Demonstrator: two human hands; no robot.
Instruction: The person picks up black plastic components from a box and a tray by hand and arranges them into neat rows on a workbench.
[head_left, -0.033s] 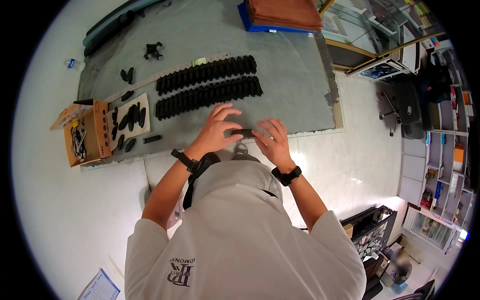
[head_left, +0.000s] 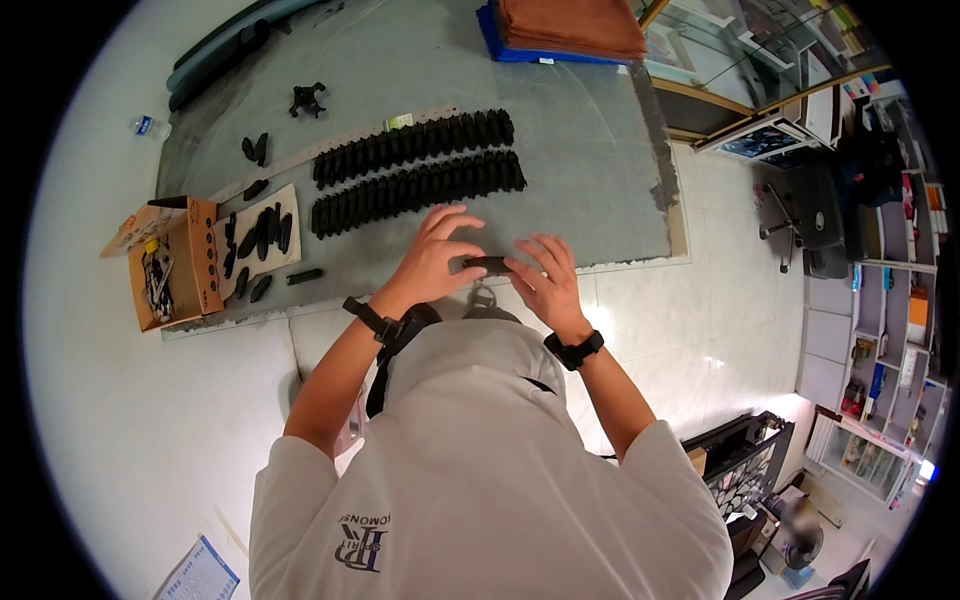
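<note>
A small dark oblong piece [head_left: 487, 265] is held level between my two hands, just inside the near edge of the grey table [head_left: 590, 170]. At its left end are the thumb and a finger of my left hand [head_left: 432, 262]. My right hand [head_left: 546, 283] pinches the right end, its other fingers raised. The piece's exact kind is too small to make out. Beyond my hands, two long rows of similar black pieces [head_left: 415, 190] lie side by side. To the left, several loose black pieces [head_left: 263, 232] rest on a pale sheet [head_left: 284, 258].
An open cardboard box [head_left: 205, 260] with small tools stands at the table's left edge. A black clustered object [head_left: 307, 99] and a long ruler [head_left: 290, 160] lie farther back. Brown and blue folded stacks [head_left: 570, 30] sit at the far edge. A bottle [head_left: 151, 128] is at far left.
</note>
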